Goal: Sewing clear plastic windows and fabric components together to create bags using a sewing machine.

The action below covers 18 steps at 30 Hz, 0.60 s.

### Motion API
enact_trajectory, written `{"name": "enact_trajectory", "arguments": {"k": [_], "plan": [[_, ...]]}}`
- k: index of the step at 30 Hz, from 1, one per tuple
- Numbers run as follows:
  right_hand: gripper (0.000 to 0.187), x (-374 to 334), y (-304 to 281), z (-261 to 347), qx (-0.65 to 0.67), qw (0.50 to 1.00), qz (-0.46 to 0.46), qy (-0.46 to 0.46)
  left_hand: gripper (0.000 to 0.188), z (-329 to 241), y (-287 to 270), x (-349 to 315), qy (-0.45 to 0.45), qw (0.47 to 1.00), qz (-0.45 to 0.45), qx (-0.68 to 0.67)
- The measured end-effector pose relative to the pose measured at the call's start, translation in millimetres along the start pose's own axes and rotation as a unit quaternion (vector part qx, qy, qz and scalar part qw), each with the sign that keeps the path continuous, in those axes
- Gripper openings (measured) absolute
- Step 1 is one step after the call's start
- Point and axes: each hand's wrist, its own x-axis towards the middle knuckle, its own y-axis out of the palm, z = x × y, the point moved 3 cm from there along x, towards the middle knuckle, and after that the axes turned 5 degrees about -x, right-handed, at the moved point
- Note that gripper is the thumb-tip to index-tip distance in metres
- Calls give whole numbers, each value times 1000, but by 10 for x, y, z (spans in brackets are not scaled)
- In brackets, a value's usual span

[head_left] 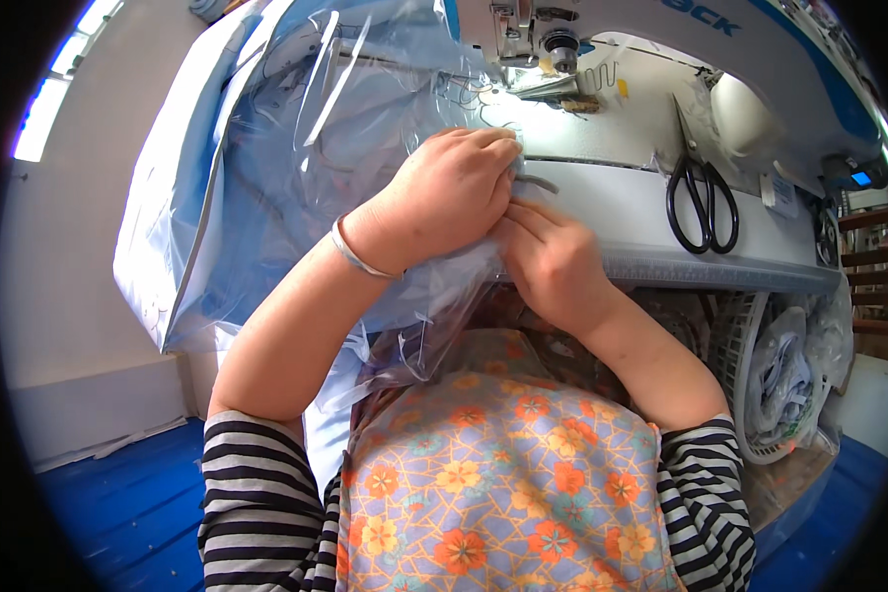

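Observation:
My left hand [451, 187], with a bangle at its wrist, is closed on the edge of a clear plastic sheet [331, 128] in front of the sewing machine [562, 49]. Against it, my right hand [555, 259] pinches at the same edge; its fingertips are partly hidden and a little blurred. A short end of grey binding strip [539, 184] sticks out to the right between the hands. The sheet spreads left over pale blue and white material [183, 207], which has a dark grey bound edge. Part of the plastic hangs down toward my lap.
Black-handled scissors [701, 202] lie on the machine table [602, 207], right of my hands. A metal folder attachment [562, 89] sits by the needle area. Below the table on the right stands a white plastic basket [745, 370] holding plastic and fabric pieces. The floor [128, 503] is blue.

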Motion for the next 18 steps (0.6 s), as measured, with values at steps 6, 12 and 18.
{"name": "enact_trajectory", "arguments": {"k": [6,12,18], "plan": [[19,131,-11,-133,-2,999,11,33,12,125,-37,135,3,999,35,10],[22,266,25,-217,-18,998,37,56,16,304,-47,221,23,997,68,41],[31,272,-31,-237,-36,996,-2,84,17,141,-173,154,56,996,73,17]]}}
